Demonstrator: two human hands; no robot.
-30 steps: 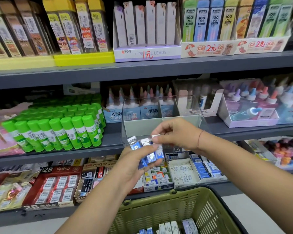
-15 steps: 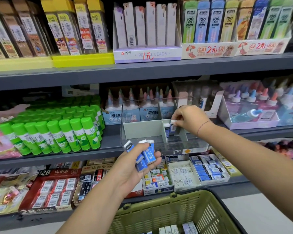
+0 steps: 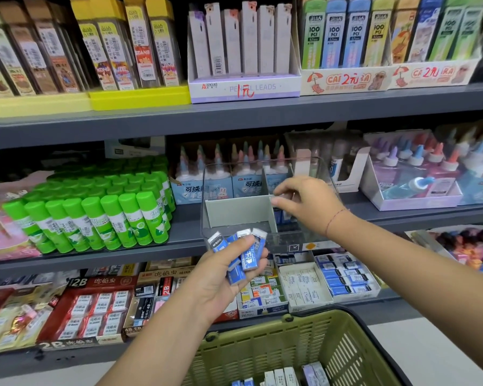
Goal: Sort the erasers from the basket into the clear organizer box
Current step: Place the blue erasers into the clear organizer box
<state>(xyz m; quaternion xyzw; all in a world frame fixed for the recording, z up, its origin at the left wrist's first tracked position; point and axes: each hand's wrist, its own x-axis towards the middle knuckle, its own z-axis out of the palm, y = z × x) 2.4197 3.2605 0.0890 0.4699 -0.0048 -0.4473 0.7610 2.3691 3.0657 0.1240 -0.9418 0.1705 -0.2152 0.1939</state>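
My left hand [image 3: 221, 277] grips several blue-and-white erasers [image 3: 248, 252], just in front of the clear organizer box [image 3: 304, 238] on the middle shelf. Grey card dividers [image 3: 237, 210] split the box into compartments. My right hand [image 3: 304, 201] hovers over the right compartment with loosely bent fingers and nothing in them. A blue eraser [image 3: 280, 215] stands in that compartment below the fingers. The green basket [image 3: 262, 346] sits at the bottom of the view with more erasers [image 3: 282, 377] inside.
Green glue sticks [image 3: 95, 213] stand left of the box, glue bottles [image 3: 223, 176] behind it and a purple display tray [image 3: 418, 190] to its right. Eraser cartons [image 3: 343, 277] fill the lower shelf. Pencil lead boxes [image 3: 243, 51] line the top shelf.
My right hand took one eraser from the left hand's bunch, carried it into the box's right compartment and let it go. The left hand stayed put with the remaining erasers.
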